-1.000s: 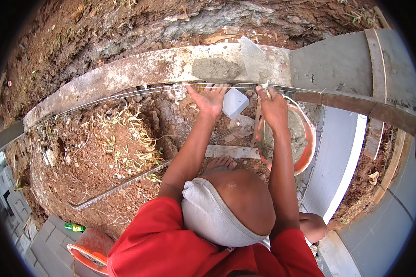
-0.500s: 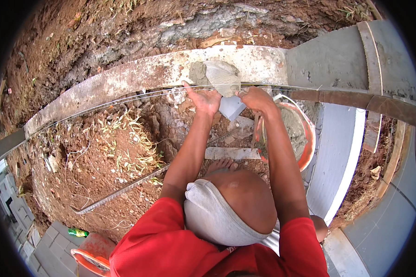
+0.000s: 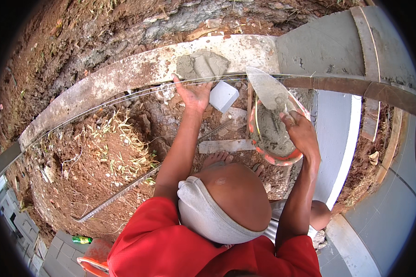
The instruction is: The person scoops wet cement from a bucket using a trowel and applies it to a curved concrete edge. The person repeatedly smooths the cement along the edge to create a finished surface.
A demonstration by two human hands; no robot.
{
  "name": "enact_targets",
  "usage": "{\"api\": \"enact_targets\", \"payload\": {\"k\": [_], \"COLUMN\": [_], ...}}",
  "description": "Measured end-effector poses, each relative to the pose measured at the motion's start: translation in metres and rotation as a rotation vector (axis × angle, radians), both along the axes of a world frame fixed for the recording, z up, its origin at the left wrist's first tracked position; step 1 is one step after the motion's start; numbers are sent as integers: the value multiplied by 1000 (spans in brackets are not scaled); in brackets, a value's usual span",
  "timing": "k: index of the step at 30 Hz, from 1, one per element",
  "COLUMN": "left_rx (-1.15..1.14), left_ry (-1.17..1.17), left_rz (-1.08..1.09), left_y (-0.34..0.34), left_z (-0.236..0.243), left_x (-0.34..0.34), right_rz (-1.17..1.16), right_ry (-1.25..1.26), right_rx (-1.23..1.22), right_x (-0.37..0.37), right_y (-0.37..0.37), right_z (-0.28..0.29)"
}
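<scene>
The scene is being lit evenly by soft daylight, and no hard shadows are being cast. Glare is being thrown off the pale wall face just right of the right hand. Straight edges are being bent toward the rim, where the frame is being swallowed by black vignetting. Focus is being held sharply around both grips.

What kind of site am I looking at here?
Most likely an outdoor building site, bricklaying in a dirt trench: fresh mortar on a concrete footing, a trowel in the right hand, an orange mortar pan.
</scene>
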State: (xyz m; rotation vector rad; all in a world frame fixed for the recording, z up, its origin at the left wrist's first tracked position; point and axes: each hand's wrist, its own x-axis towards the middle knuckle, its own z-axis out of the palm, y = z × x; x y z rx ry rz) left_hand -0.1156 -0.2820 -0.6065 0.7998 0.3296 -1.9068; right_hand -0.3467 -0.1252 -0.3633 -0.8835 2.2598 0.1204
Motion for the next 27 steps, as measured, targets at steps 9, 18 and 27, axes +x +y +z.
{"api": "enact_targets", "payload": {"k": [9,18,27], "left_rx": [-22,-650,-658], "left_ry": [-241,-620,-595], "left_rz": [-378,-1344,-1362], "left_y": [72,70,66], "left_z": [36,51,5], "left_x": [-10,-85,-116], "right_rz": [-70,158,292], "right_ry": [126,156,304], "right_rx": [246,67,243], "right_x": [-96,28,-70], "right_y": [90,117,46], "right_z": [31,-21,-29]}}
